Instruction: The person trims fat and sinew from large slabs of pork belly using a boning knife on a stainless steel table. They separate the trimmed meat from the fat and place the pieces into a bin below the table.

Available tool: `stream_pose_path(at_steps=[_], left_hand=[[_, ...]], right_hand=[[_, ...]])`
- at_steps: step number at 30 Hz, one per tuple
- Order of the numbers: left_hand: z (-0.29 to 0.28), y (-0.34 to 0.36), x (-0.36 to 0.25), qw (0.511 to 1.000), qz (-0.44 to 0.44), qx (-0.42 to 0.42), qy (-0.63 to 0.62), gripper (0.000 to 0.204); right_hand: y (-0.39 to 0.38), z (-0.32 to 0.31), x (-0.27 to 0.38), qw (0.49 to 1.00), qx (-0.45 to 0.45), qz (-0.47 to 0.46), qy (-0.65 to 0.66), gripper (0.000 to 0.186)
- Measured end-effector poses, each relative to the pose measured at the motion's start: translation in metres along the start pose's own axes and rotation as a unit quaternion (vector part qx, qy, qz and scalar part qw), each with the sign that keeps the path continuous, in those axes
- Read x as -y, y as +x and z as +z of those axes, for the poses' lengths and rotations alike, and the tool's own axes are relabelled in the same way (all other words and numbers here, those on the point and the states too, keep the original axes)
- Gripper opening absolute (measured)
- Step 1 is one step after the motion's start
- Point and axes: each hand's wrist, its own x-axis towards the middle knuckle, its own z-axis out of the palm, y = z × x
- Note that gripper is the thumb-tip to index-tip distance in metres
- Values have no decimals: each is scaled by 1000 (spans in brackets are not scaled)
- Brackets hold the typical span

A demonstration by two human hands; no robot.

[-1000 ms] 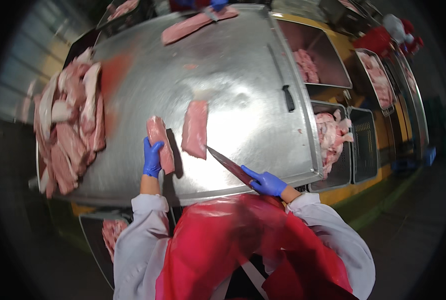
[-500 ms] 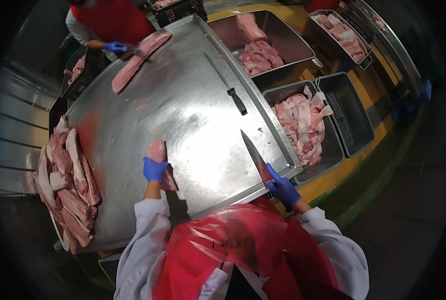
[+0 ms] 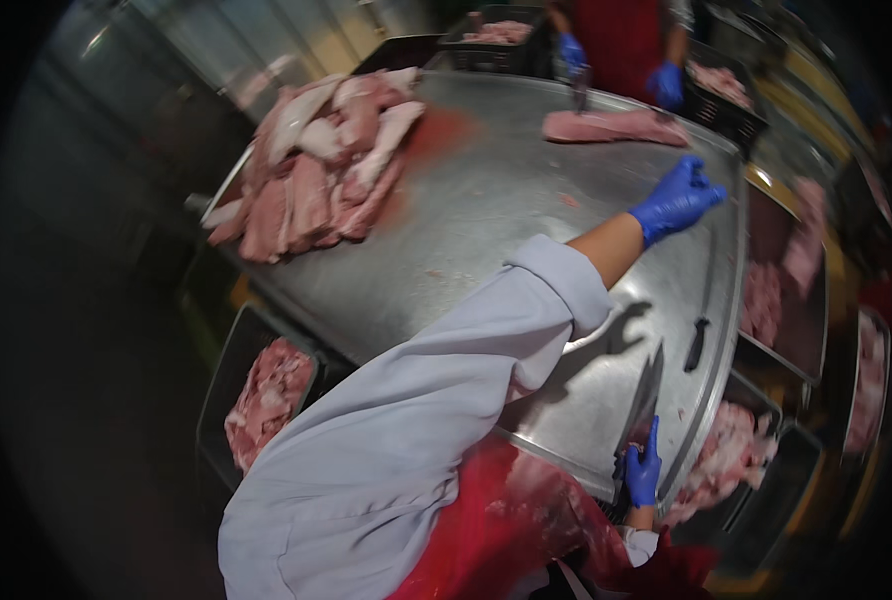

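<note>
My left hand (image 3: 678,200), in a blue glove, reaches far across the steel table (image 3: 466,220) toward its right edge. Its fingers are partly curled and apart, with no meat in them. Beyond that edge, a long pink piece of meat (image 3: 806,235) shows blurred at a metal tub of meat strips (image 3: 763,300). Low on the right, my gloved right hand (image 3: 643,472) grips a knife (image 3: 648,390), its blade pointing away from me over the table. Close by lies the black handle of a sharpening steel (image 3: 699,345); its rod is hard to make out.
A heap of meat (image 3: 316,165) covers the table's far left corner. Across the table, a person's gloved hand (image 3: 571,52) holds a knife by a meat slab (image 3: 616,127). Bins of trimmings stand at lower left (image 3: 266,400) and lower right (image 3: 726,460).
My left hand has let go of the meat piece it held on the table and swung out to the right. The view has turned left. The knife stays in my right hand.
</note>
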Motion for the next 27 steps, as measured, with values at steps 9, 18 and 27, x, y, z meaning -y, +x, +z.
stream_pose_path(at_steps=[9,18,27], left_hand=[[-441,-196,174,789,-194,-217,541,86],[-703,-366,150,578,-423,-485,501,130],[-816,-399,156,641,-387,-473,464,107]], right_hand=[[52,91,22,990,138,11,-29,79],[76,192,92,971,137,59,-188,77],[81,237,140,969,107,66,-214,77]])
